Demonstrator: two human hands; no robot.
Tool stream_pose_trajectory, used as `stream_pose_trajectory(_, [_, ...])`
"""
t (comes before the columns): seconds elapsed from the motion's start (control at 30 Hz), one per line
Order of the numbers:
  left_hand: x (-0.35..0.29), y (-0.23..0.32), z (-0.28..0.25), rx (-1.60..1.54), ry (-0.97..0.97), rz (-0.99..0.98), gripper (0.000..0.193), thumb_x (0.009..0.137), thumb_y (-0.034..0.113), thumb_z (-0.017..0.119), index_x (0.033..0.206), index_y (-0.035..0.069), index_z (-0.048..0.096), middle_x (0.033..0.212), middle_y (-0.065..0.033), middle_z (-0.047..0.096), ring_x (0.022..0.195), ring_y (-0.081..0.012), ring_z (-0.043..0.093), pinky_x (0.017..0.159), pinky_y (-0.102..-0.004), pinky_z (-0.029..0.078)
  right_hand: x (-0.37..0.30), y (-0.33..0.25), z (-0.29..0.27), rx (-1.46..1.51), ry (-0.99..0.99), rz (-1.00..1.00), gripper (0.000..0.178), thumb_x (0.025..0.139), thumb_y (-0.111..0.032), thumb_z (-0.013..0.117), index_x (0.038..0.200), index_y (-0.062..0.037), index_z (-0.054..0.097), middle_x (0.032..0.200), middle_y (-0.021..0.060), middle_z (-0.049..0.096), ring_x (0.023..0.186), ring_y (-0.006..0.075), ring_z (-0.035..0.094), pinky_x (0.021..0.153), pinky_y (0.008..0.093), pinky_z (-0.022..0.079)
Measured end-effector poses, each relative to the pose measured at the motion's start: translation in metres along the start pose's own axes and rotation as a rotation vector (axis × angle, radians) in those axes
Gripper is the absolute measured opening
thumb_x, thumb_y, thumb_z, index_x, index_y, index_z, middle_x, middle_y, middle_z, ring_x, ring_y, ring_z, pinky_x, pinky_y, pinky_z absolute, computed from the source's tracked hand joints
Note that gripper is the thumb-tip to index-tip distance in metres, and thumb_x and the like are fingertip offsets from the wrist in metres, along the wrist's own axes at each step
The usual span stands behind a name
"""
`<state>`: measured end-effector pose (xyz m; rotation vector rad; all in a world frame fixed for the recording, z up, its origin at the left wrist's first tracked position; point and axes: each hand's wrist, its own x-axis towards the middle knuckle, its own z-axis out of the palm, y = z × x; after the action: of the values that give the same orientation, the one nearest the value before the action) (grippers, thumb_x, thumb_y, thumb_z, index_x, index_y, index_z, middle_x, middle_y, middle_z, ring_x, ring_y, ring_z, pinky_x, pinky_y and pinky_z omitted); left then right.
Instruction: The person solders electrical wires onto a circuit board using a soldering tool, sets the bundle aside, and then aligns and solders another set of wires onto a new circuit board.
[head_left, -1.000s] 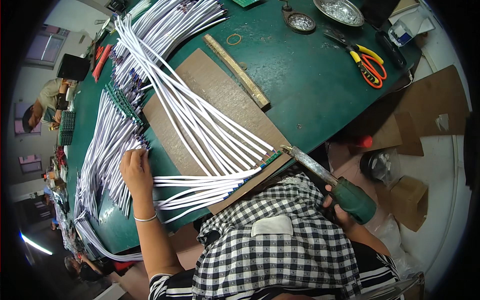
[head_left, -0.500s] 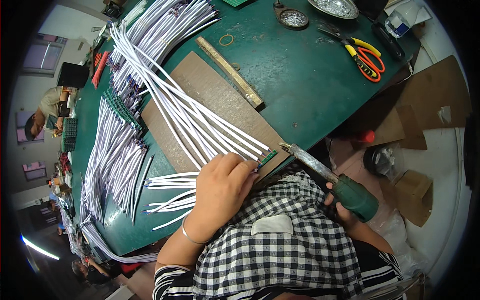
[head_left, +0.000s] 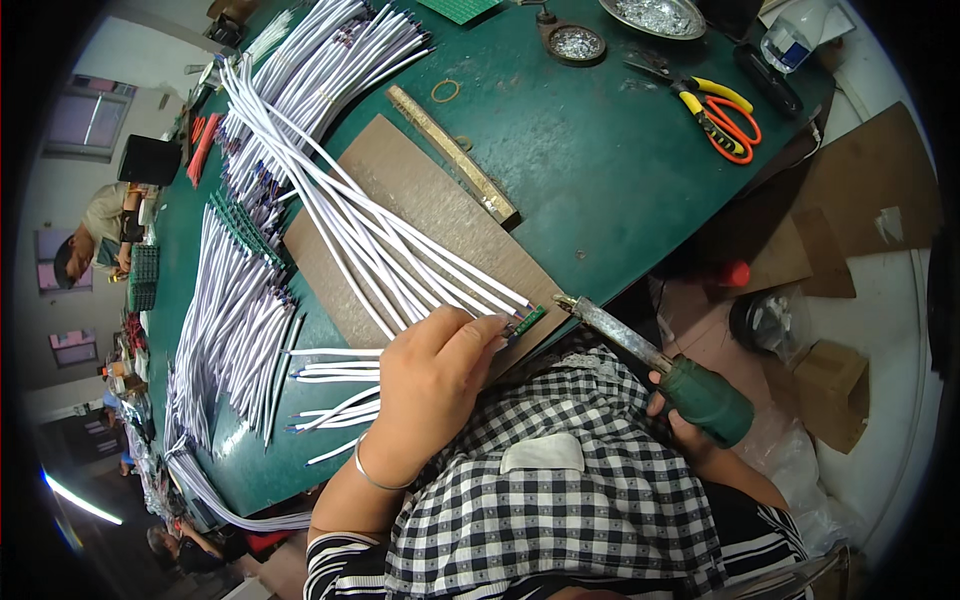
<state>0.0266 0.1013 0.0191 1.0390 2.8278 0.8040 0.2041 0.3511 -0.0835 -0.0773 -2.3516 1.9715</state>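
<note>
My left hand (head_left: pixel 428 375) is closed, thumb and fingertips pinched together at the near end of a small green circuit board strip (head_left: pixel 529 319). What the fingertips grip is hidden behind them. Several white cables (head_left: pixel 400 240) run from the upper left down to the strip, their coloured wire ends along it. My right hand (head_left: pixel 682 420) is wrapped around the green handle of a soldering iron (head_left: pixel 625 335). Its tip points up and left, just right of the strip and apart from it. The strip lies at the corner of a brown board (head_left: pixel 400 165).
More white cables (head_left: pixel 225 340) lie in bundles at the left, and short ends (head_left: pixel 335 370) beside my left wrist. A brass-coloured bar (head_left: pixel 455 160), pliers (head_left: pixel 700 95), orange-handled scissors (head_left: pixel 738 130), a small round dish (head_left: pixel 577 43) and a metal bowl (head_left: pixel 655 15) sit on the green table (head_left: pixel 600 170).
The table scene has shifted slightly in view. My left hand stays pinched by the strip, and the soldering iron keeps about the same place just right of it.
</note>
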Motion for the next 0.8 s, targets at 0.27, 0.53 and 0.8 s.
stream_pose_trajectory(0.27, [-0.002,-0.002,0.026,-0.121,0.069,-0.091,0.011,0.072,0.004,0.072,0.079,0.006,0.063,0.071,-0.0067,0.057,0.069,-0.0244,0.055,0.063,-0.0336,0.043,-0.011,0.001,-0.001,0.072,-0.058,0.102,0.046,0.077,-0.004,0.062,0.118,0.0067,0.046,0.088,0.0101,0.065,0.077,0.0164,0.065,0.075,0.03,0.053])
stream_pose_trajectory(0.53, [0.005,-0.001,0.027,-0.071,0.027,-0.115,0.009,0.071,0.012,0.069,0.072,0.008,0.061,0.071,-0.0042,0.056,0.072,-0.0234,0.054,0.072,-0.0351,0.036,-0.007,-0.007,-0.002,0.088,-0.083,0.149,0.048,0.078,-0.009,0.064,0.12,0.0068,0.046,0.09,0.0103,0.066,0.078,0.0157,0.065,0.076,0.0291,0.052])
stream_pose_trajectory(0.8, [0.01,0.004,0.034,0.034,0.086,-0.177,0.009,0.062,0.011,0.064,0.064,0.01,0.055,0.066,-0.0015,0.052,0.067,-0.0206,0.051,0.07,-0.0347,0.031,-0.018,0.008,0.006,0.25,-0.005,0.374,0.04,0.075,-0.013,0.07,0.109,0.0043,0.057,0.093,0.0112,0.066,0.081,0.0184,0.066,0.077,0.0304,0.053])
